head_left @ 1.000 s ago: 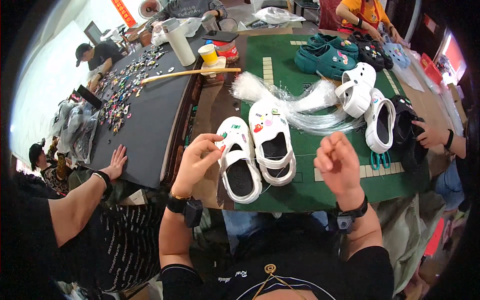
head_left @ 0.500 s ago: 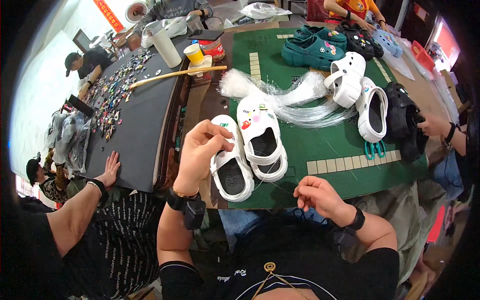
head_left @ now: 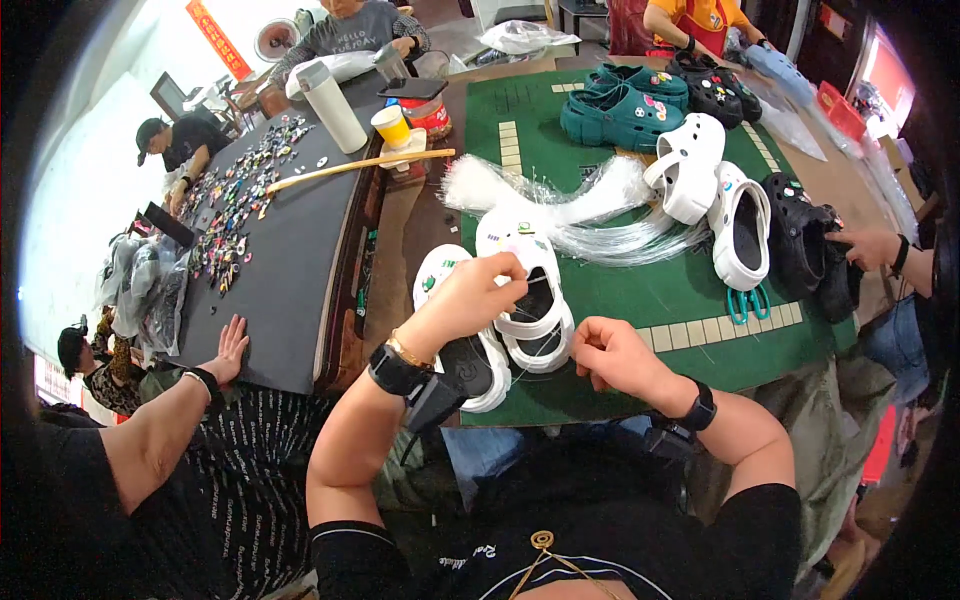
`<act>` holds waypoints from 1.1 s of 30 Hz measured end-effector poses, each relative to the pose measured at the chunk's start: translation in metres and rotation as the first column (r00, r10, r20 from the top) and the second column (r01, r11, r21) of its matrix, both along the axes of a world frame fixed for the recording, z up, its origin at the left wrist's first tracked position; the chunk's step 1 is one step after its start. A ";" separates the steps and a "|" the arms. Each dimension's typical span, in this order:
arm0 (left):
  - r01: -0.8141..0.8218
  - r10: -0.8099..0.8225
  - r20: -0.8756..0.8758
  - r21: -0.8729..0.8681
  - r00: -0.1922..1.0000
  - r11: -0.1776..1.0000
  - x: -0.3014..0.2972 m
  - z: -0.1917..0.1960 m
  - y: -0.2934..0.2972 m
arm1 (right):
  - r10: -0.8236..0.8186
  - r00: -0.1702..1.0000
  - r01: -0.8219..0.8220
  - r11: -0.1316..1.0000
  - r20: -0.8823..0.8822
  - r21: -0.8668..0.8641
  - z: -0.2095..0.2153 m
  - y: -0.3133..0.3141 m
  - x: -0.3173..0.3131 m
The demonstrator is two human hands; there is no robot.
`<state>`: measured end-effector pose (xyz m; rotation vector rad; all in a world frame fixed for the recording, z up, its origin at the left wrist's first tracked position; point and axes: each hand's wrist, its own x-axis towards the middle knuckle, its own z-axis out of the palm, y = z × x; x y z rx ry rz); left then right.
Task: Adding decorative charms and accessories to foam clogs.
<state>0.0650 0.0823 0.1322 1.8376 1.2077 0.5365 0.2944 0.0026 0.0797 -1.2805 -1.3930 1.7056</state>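
While left hand [head_left: 470, 295] stays on white clogs [head_left: 530, 300] — right hand [head_left: 610, 355] nears.

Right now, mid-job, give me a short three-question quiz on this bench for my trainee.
1. True or false: the left hand rests on the pair of white clogs at the near edge of the green mat.
2. What lies just beyond that pair? A) bundle of clear plastic strands B) teal scissors C) yellow cup
3. Fill in: the right hand is closed into a loose ____.

Key: 1 true; 2 A; 3 fist.
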 end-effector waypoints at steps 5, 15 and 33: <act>0.153 -0.135 -0.145 0.127 0.980 0.980 0.004 -0.001 0.000 | -0.032 0.999 0.030 0.997 0.026 0.065 0.001 0.009 -0.003; 0.161 -0.127 -0.181 0.188 0.975 0.969 -0.003 0.000 -0.005 | -0.040 0.999 0.040 0.998 -0.005 0.056 -0.008 0.012 -0.005; -0.234 0.185 0.320 0.120 0.929 0.965 -0.010 0.012 -0.019 | -0.130 0.985 0.171 0.829 -0.114 0.533 0.018 0.060 -0.057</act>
